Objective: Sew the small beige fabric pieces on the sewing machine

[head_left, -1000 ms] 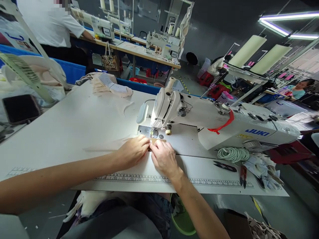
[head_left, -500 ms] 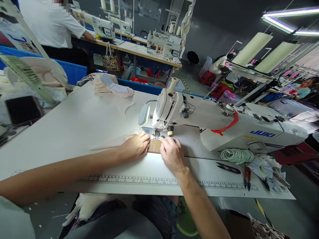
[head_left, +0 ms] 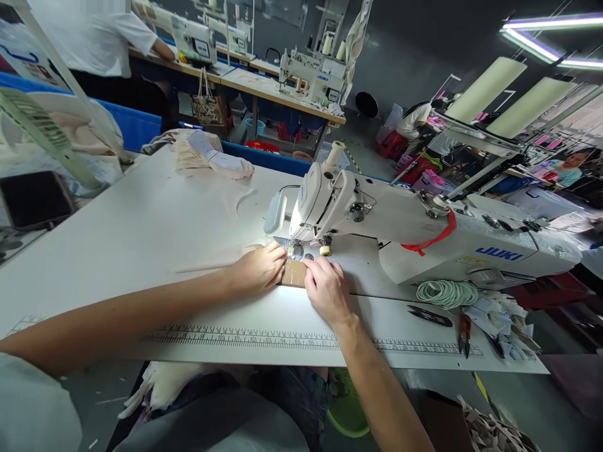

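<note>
At the sewing machine (head_left: 377, 204), both my hands lie close to the lit needle area. My left hand (head_left: 264, 267) is left of the presser foot, its fingers pressed together on a thin pale piece of fabric (head_left: 211, 265) that trails left over the table. Just right of the foot, my right hand (head_left: 327, 289) has its fingers curled and thumb and forefinger closed at the tips; what they pinch is hidden. Between the hands shows a brown plate (head_left: 293, 274) with pale marks, set in the machine bed. The stitching point itself is mostly covered.
Beige fabric pieces (head_left: 207, 154) are stacked at the back left. On the right lie a coil of pale green cord (head_left: 446, 294), black thread snips (head_left: 429, 316), red-handled snips (head_left: 464, 336) and fabric scraps (head_left: 504, 326). A phone (head_left: 35, 199) stands far left; a person (head_left: 94, 44) sits beyond.
The camera view has shifted slightly. Both hands keep nearly the same place beside the needle, and no grip has visibly changed.
</note>
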A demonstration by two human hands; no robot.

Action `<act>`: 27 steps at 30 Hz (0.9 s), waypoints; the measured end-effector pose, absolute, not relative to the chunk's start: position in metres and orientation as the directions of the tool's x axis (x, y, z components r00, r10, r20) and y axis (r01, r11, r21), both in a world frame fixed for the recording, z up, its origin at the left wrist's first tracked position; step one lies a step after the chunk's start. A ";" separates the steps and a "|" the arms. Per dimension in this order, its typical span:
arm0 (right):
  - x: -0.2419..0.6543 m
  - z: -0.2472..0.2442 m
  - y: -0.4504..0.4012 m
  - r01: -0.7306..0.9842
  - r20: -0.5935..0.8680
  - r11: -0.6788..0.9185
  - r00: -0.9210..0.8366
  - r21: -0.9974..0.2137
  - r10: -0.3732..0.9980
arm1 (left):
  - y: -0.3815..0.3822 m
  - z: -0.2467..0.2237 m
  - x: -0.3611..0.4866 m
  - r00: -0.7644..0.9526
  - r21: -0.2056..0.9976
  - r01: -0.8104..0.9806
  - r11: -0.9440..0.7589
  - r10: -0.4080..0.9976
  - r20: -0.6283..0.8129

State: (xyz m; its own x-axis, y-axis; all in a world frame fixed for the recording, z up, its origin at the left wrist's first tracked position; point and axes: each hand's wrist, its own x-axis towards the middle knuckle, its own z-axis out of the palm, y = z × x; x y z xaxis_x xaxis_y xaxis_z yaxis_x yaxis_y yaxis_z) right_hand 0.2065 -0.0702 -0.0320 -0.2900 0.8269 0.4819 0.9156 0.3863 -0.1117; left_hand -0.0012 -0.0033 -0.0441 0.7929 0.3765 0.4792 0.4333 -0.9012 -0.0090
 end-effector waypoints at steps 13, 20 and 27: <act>0.217 -0.018 -0.035 0.830 0.420 0.249 -0.020 -0.499 0.907 | -0.003 -0.041 -0.001 0.819 -0.110 0.447 -0.888 0.357 0.450; 0.211 -0.020 -0.050 0.786 0.409 0.243 0.014 -0.568 0.912 | -0.002 -0.041 0.001 0.813 -0.086 0.471 -0.878 0.394 0.428; 0.212 -0.029 -0.037 0.806 0.396 0.211 0.032 -0.554 0.918 | 0.003 -0.042 0.002 0.811 -0.088 0.502 -0.860 0.433 0.395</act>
